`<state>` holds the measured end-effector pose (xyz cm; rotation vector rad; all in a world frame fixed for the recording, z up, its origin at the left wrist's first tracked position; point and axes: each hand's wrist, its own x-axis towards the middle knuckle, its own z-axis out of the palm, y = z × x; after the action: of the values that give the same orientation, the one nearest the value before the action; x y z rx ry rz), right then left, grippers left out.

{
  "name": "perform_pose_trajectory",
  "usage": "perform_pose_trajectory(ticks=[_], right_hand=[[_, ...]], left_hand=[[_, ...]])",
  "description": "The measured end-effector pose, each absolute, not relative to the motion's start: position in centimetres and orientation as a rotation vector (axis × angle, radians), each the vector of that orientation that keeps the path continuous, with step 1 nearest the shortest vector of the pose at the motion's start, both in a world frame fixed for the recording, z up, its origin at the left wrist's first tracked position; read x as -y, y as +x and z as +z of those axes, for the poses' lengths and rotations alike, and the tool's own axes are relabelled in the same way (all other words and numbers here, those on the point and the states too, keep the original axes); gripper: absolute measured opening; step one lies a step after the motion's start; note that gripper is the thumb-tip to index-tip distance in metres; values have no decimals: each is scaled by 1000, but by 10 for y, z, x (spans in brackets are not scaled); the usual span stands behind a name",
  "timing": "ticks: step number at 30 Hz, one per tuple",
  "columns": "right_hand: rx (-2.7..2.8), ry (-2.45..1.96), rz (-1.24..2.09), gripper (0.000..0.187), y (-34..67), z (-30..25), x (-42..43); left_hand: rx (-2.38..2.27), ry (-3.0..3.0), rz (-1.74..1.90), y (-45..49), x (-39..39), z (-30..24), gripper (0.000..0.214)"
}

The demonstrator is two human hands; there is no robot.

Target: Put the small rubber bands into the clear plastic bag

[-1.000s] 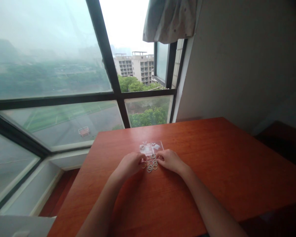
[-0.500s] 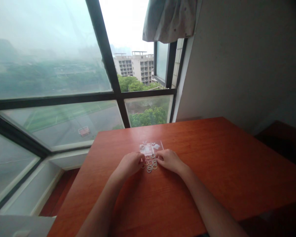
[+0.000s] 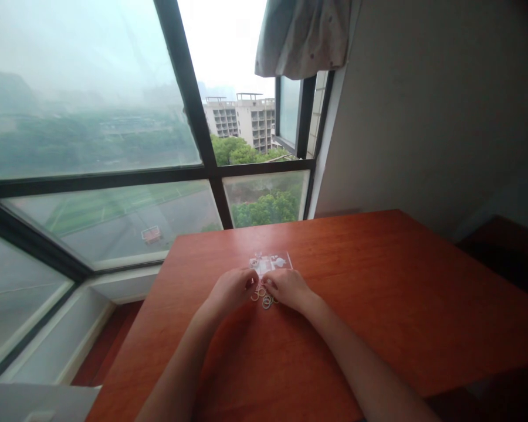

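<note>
Several small metal rings (image 3: 264, 299) lie in a loose cluster on the reddish wooden table (image 3: 378, 293). Just beyond them lies a small clear plastic bag (image 3: 270, 262) with more small pieces in it. My left hand (image 3: 229, 291) rests at the left of the rings, fingers curled, fingertips at the cluster. My right hand (image 3: 287, 288) lies over the right part of the rings, its fingers bent and meeting the left hand's fingertips. The fingertips hide what, if anything, is pinched between them.
A large window (image 3: 114, 146) with dark frames runs along the table's far and left side. A grey wall (image 3: 422, 117) stands at the right, with a curtain (image 3: 303, 35) bunched above. A dark piece of furniture (image 3: 506, 246) sits at the far right.
My right hand has slid left over the rings until its fingertips meet my left hand. The left hand has barely moved.
</note>
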<state>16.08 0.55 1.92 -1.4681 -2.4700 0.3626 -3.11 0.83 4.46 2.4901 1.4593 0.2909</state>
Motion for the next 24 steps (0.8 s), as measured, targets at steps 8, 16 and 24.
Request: perform_pose_trajectory(ticks=[8,16,24], right_hand=[[2492,-1567,329,28,156,18,-5],[2461,-1560,379,23,160,19,0],[2352,-1482,442,15,167,20,4]], left_hand=[[-1521,2487,659,-26,-17,45,11],[-1574,2501,652,-15,-40,50,11],[-1725,2466,428,-7,-51,53,16]])
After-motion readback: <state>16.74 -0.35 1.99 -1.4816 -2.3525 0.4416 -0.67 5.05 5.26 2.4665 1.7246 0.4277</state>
